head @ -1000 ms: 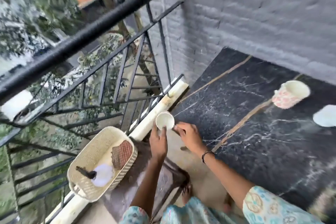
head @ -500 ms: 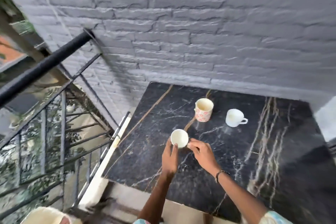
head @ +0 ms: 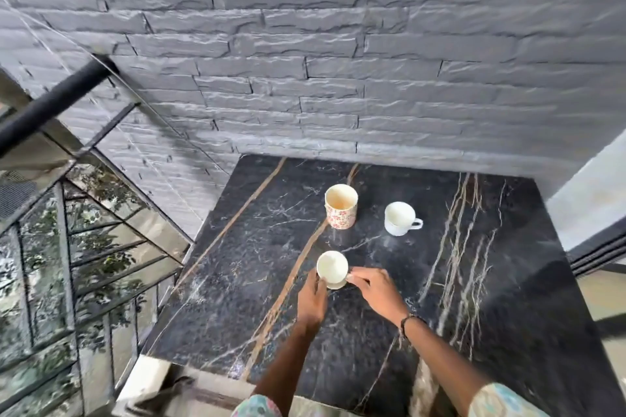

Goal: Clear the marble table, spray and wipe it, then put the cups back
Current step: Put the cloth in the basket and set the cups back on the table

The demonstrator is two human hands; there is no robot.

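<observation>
We see a small cream cup (head: pixel 332 267) on the black marble table (head: pixel 508 298), near the middle of the top and a little toward the front edge, just right of a brown vein that crosses the stone. We cannot tell whether its base rests fully on the surface or is a shade above it. Both hands are on it. The left hand (head: pixel 312 298) comes up from below, its thumb and fingers laid against the cup's left side. The right hand (head: pixel 374 288) reaches in from the right with its fingers curled, and the fingertips (head: pixel 350 278) pinch the cup at its right edge, where a handle would sit; the handle itself is hidden from us. A dark bracelet (head: pixel 408 322) circles the right wrist.

Further back on the table stand two more cups, well apart from the held one. The floral mug (head: pixel 340 210) stands upright with a brownish stain inside. Near it to the right is a white cup (head: pixel 401 218), its handle pointing right.

Behind the table rises a grey stone wall (head: pixel 338 61). To the left we see a black metal railing (head: pixel 50 105) with green leaves beyond it.
</observation>
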